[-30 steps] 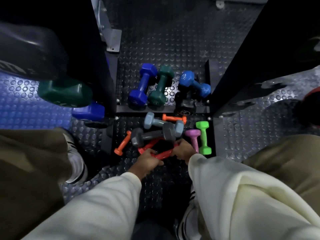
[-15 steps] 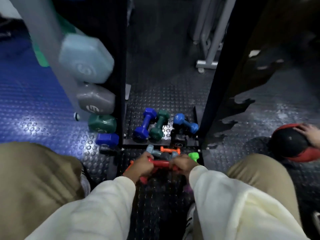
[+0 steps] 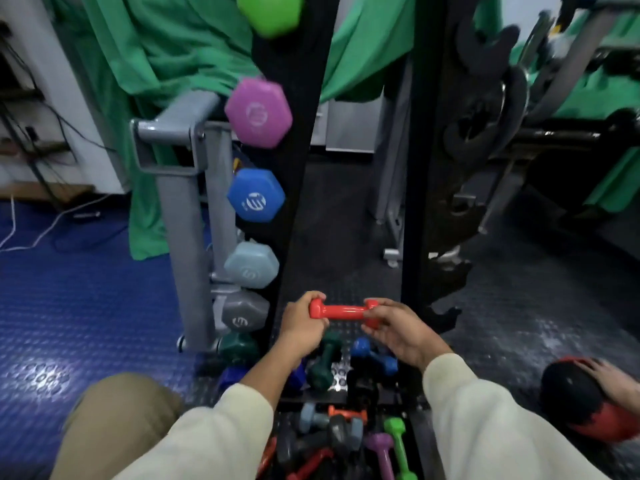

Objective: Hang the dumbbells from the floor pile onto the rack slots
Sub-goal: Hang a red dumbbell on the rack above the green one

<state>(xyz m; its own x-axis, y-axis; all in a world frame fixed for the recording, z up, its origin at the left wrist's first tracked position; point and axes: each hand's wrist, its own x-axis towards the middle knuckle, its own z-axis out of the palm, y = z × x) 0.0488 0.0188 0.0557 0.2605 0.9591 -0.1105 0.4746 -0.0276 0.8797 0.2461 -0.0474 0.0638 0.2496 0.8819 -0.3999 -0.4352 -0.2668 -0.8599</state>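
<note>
I hold a small red dumbbell level in front of me, above the floor pile. My left hand grips its left head and my right hand grips its right head. It hangs between the two black uprights of the rack. The left upright carries hung dumbbells: green, pink, blue, pale blue, grey and dark green. The floor pile of several small coloured dumbbells lies below my wrists.
The right upright shows bare hook-shaped slots. A grey metal frame stands left of the rack. Another person's hand rests on a black and red ball at the right. Green cloth hangs behind.
Both hands lifted the red dumbbell out of the floor pile and up to the level of the lower rack slots. My view tilted up from the floor to the rack.
</note>
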